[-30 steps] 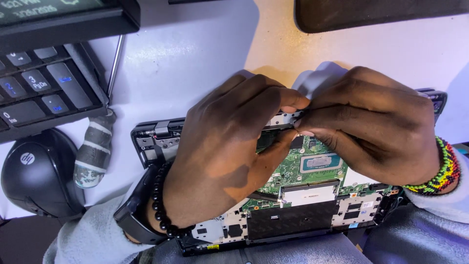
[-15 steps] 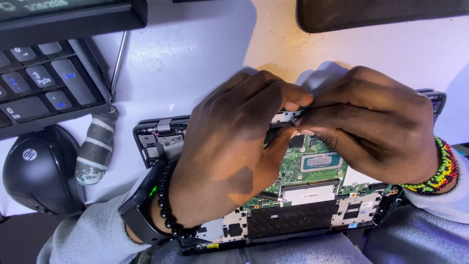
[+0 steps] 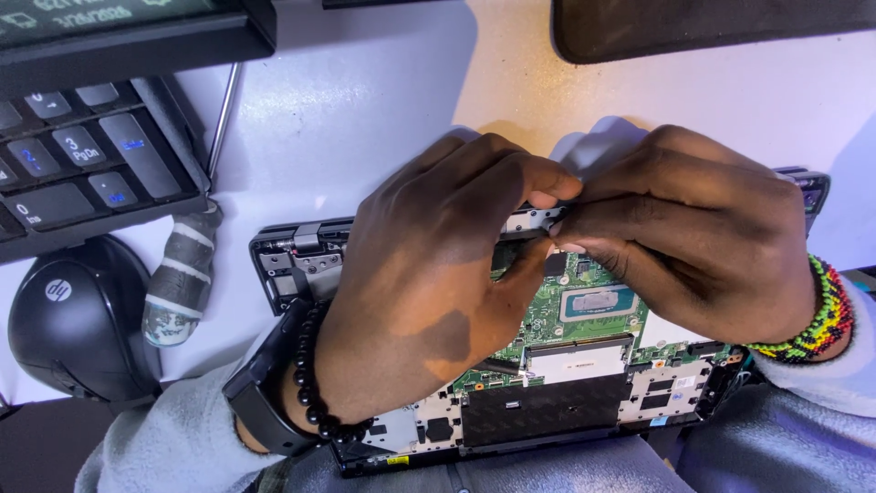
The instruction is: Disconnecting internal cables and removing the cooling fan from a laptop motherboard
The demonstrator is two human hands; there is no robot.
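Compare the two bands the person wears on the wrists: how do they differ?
The bead bracelet on the left wrist is plain black with round beads, beside a black watch. The beaded band on the right wrist is multicoloured (red, yellow, green) and wider, in several rows. Both sit against grey sleeves.

Laptop base (image 3: 301, 260): matt black plastic frame with a dull metal hinge (image 3: 307, 237). Circuit board (image 3: 547, 315): glossy green, carrying 1 chip (image 3: 598, 301) with a shiny metallic face. Mouse (image 3: 73, 319): smooth black plastic, slight sheen. Keyboard (image 3: 82, 169): matt dark plastic keys. Screwdriver (image 3: 182, 274): handle wrapped in worn, rough tape; thin shaft of bright metal. Table (image 3: 365, 110): smooth white, semi-gloss. Sleeves (image 3: 164, 438): soft grey cloth. Left wrist beads (image 3: 306, 383): glossy black.
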